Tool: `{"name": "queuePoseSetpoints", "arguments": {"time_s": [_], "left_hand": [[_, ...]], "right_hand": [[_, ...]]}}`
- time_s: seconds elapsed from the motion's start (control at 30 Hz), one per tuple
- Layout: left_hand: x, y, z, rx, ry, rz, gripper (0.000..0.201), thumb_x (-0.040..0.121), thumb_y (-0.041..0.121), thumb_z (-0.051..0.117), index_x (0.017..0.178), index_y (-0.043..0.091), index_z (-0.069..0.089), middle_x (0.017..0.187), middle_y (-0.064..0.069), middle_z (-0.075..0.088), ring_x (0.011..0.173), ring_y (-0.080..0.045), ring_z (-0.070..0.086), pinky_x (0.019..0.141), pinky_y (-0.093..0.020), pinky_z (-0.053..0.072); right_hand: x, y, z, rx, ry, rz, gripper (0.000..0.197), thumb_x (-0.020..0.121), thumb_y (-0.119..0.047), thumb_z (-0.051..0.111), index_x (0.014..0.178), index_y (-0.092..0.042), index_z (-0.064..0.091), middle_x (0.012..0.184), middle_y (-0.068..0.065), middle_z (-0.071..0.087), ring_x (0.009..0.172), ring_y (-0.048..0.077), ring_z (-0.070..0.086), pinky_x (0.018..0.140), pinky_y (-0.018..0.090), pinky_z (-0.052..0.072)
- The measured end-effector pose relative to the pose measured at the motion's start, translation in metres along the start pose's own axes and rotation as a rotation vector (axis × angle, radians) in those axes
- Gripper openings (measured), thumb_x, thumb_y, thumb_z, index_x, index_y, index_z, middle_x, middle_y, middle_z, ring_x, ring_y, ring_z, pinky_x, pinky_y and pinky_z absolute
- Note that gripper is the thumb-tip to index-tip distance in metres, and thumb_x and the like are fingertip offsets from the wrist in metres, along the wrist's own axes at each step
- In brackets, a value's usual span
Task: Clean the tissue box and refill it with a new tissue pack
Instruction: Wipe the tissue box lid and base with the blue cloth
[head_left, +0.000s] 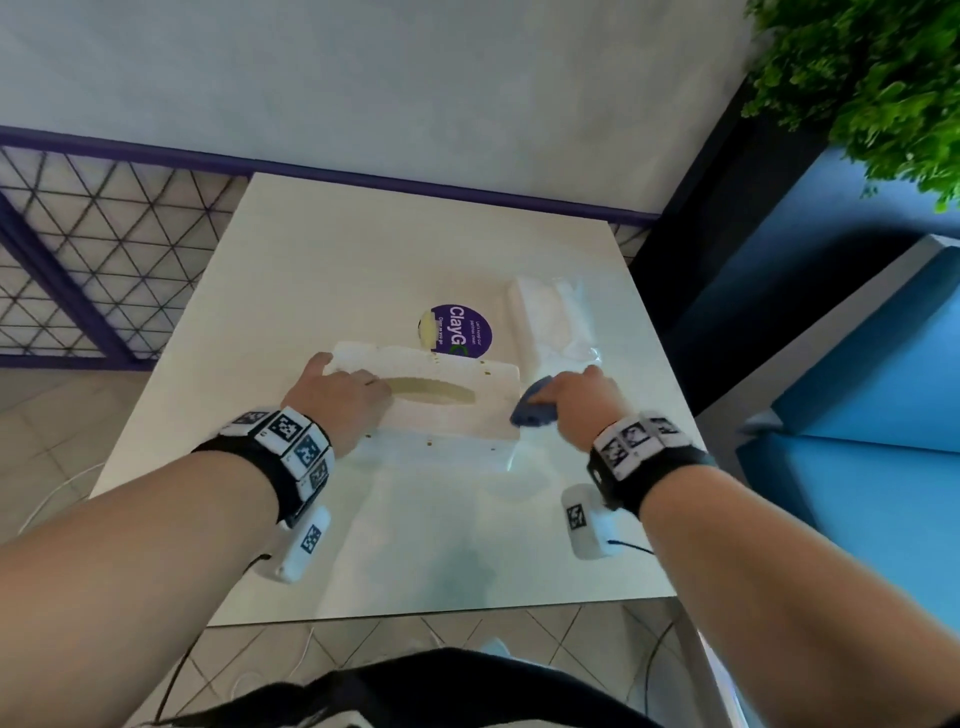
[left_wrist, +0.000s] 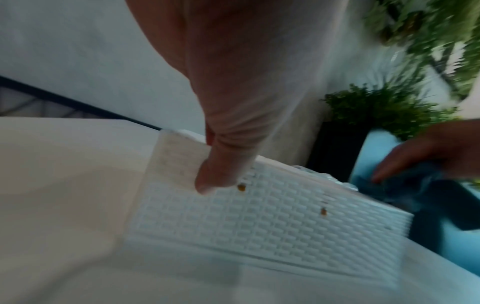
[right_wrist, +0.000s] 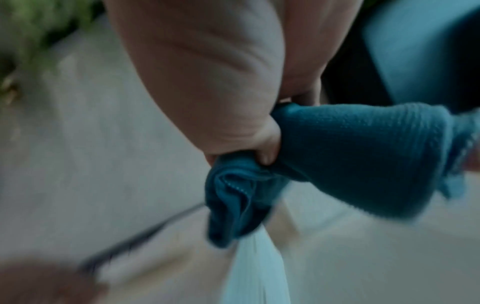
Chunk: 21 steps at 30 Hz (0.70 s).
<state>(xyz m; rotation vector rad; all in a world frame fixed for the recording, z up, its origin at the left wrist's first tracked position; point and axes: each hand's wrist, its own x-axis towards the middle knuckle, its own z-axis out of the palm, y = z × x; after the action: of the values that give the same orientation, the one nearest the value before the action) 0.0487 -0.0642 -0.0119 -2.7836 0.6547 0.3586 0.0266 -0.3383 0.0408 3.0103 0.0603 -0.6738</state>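
1. Head view, closest to you: both forearms reach forward over the white table (head_left: 291, 260), one marker-covered band on each wrist. Your left hand (head_left: 340, 400) lies palm-down on the left end of the one white woven tissue box (head_left: 457, 410), fingers wrapped over its far left corner, so it's gripping the box. The box sits mid-table with its tan slot facing up.
2. Same view, your right hand (head_left: 582, 397) is at the box's right end, fingers curled round one bunched blue cloth (head_left: 535, 408); the cloth touches the box's right edge.
3. Beyond the box: one purple round sticker (head_left: 465, 330) on the table, and to its right one clear-wrapped tissue pack (head_left: 553, 322), lying flat, just behind your right hand and apart from the box.
4. Left wrist view, blurred: your left hand (left_wrist: 233, 102) fills the top, thumb (left_wrist: 218, 174) pressed down on the tissue box's (left_wrist: 259, 222) woven side wall near its left corner. I count two small brown specks (left_wrist: 242, 187) on that wall. Your right hand (left_wrist: 426, 156) shows at the far end with the blue cloth (left_wrist: 415, 185) under it. Green plants (left_wrist: 384, 107) stand behind.
5. Right wrist view, very blurred: your right hand (right_wrist: 221, 82) is clamped tight on the blue cloth (right_wrist: 350, 160), which bulges out both sides of the fist. A white shape below the cloth is too smeared to name.
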Motion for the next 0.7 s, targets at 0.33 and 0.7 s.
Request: {"name": "queuePoseSetpoints", "arguments": {"time_s": [0.33, 0.7], "left_hand": [[0.006, 0.058, -0.013, -0.187, 0.040, 0.103, 0.066, 0.085, 0.024, 0.053, 0.145, 0.024, 0.027, 0.152, 0.009, 0.030, 0.140, -0.005, 0.024, 0.115, -0.057, -0.004], [0.027, 0.069, -0.009, -0.182, 0.084, -0.002, 0.028, 0.091, 0.015, 0.035, 0.106, 0.028, 0.054, 0.099, 0.007, 0.063, 0.096, -0.018, 0.062, 0.112, -0.053, 0.003]], "right_hand": [[0.021, -0.017, -0.004, 0.549, 0.431, 0.002, 0.035, 0.093, -0.015, 0.045, 0.122, -0.031, 0.056, 0.117, 0.002, 0.064, 0.099, 0.023, 0.059, 0.093, 0.031, 0.047], [0.065, -0.067, 0.041, 0.136, 0.025, 0.068, 0.058, 0.100, -0.022, 0.032, 0.152, -0.018, 0.005, 0.162, 0.002, 0.001, 0.148, 0.025, 0.005, 0.118, 0.052, 0.010]]}}
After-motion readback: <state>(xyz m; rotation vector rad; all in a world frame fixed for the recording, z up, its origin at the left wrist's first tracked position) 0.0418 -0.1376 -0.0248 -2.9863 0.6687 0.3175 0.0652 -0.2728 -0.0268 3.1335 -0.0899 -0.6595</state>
